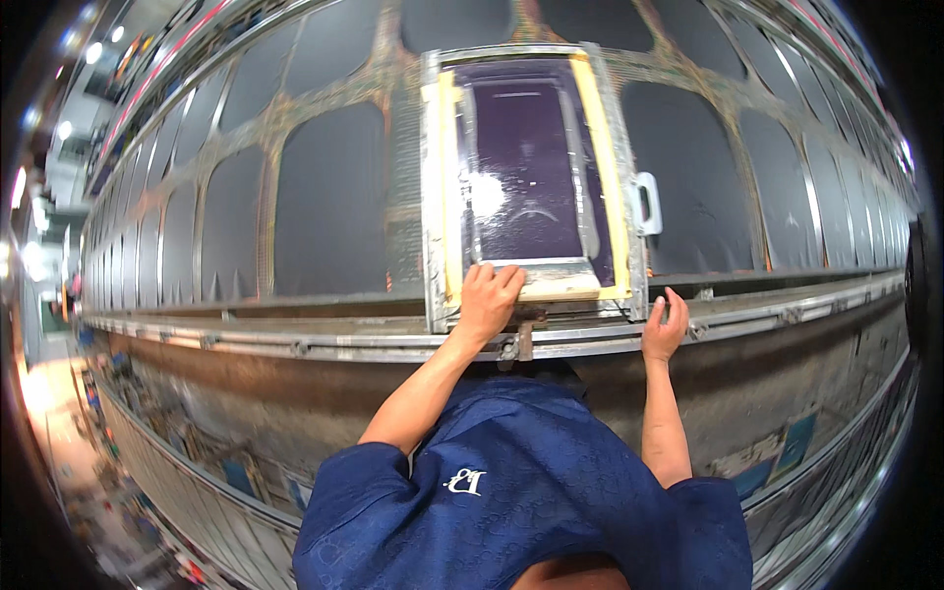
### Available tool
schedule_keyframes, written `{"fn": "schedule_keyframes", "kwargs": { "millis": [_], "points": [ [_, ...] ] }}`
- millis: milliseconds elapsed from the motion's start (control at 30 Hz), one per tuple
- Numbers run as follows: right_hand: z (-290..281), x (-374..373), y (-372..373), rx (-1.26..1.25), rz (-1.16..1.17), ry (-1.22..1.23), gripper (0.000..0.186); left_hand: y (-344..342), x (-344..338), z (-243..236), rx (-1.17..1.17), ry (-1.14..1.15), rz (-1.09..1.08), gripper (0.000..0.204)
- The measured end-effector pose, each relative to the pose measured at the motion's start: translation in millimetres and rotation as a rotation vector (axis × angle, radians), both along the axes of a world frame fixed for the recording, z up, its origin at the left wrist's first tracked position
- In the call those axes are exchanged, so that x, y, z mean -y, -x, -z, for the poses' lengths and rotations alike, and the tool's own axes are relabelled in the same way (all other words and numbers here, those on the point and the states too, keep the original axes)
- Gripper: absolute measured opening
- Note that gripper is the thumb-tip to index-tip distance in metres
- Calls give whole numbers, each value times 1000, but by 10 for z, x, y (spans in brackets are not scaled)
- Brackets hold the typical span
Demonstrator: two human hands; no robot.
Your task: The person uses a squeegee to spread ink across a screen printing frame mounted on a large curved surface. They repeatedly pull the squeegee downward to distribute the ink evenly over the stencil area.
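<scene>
A screen-printing frame (434,197) with metal sides lies across the long table in front of me. Yellow tape (605,147) borders its dark purple, glossy mesh (524,147). At the frame's near end rests a squeegee (560,285) with a pale wooden body. My left hand (489,303) is closed over the left part of this squeegee, its fingertips on the far side. Just off the frame's near right corner is my right hand (666,326), holding nothing, with its fingers apart beside the table's metal rail.
Rows of dark, rounded panels (329,206) stretch along the table to both sides. A white handle (646,205) sticks out from the frame's right side. The metal rail (383,346) runs along the near edge. Behind me is another long rack (187,482).
</scene>
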State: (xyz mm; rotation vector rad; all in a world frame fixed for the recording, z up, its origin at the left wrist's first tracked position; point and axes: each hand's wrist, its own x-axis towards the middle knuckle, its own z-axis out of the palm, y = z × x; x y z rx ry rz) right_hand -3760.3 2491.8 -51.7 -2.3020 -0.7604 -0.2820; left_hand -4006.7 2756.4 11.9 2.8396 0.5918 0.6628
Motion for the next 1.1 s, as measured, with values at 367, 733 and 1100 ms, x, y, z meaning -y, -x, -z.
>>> {"fn": "schedule_keyframes", "kwargs": {
  "millis": [367, 733, 1100],
  "points": [
    [482, 231, 130, -228, 574, -23, 52, 205, -709, 201, 434, 396, 263, 38],
    [88, 385, -39, -264, 695, 101, 54, 144, -650, 579, 857, 695, 243, 15],
    [101, 183, 137, -212, 719, 137, 64, 88, -646, 503, 736, 930, 243, 16]
  ]
}}
